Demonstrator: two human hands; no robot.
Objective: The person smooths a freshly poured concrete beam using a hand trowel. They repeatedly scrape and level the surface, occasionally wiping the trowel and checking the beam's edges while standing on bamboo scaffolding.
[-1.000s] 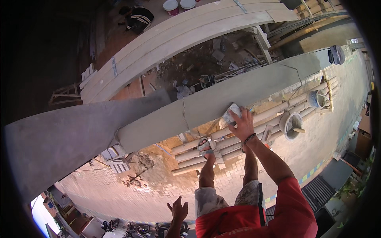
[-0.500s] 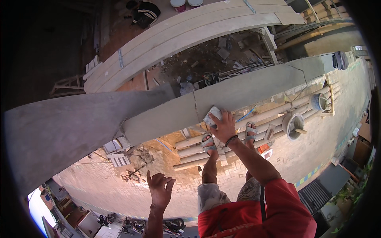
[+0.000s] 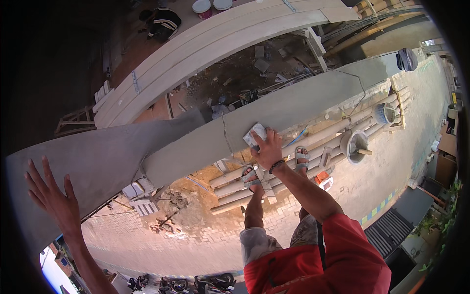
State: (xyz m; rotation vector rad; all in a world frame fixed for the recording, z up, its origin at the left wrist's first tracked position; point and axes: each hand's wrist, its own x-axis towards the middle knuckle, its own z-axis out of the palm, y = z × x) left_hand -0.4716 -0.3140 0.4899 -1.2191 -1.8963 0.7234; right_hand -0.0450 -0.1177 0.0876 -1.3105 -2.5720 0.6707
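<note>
In the head view, your right hand (image 3: pixel 269 151) has its fingers (image 3: pixel 259 140) closed around a pale, grey-white block (image 3: pixel 255 134), which sits against the near part of the long grey ledge (image 3: pixel 303 107), just right of a dark crack (image 3: pixel 226 133) that crosses it. You wear a dark bracelet (image 3: pixel 276 166) on that wrist. Your left hand (image 3: pixel 55 198) holds nothing; its fingers are spread wide in front of the broad grey wall (image 3: pixel 110 149) at the left, and you cannot tell from here whether the palm touches it. Below the ledge, your sandalled feet (image 3: pixel 302 157) are over a row of tan poles (image 3: pixel 320 139). To the right of your feet stands a bucket (image 3: pixel 355 142) with a wooden handle (image 3: pixel 364 152) jutting over its rim, and a second bucket (image 3: pixel 385 113) is beyond it. A dark bundle (image 3: pixel 407 59) lies at the ledge's far right end. Past the ledge run long pale boards (image 3: pixel 196 56), and behind them a person (image 3: pixel 165 23) in a dark striped top crouches near two white-topped tubs (image 3: pixel 201 7).
</note>
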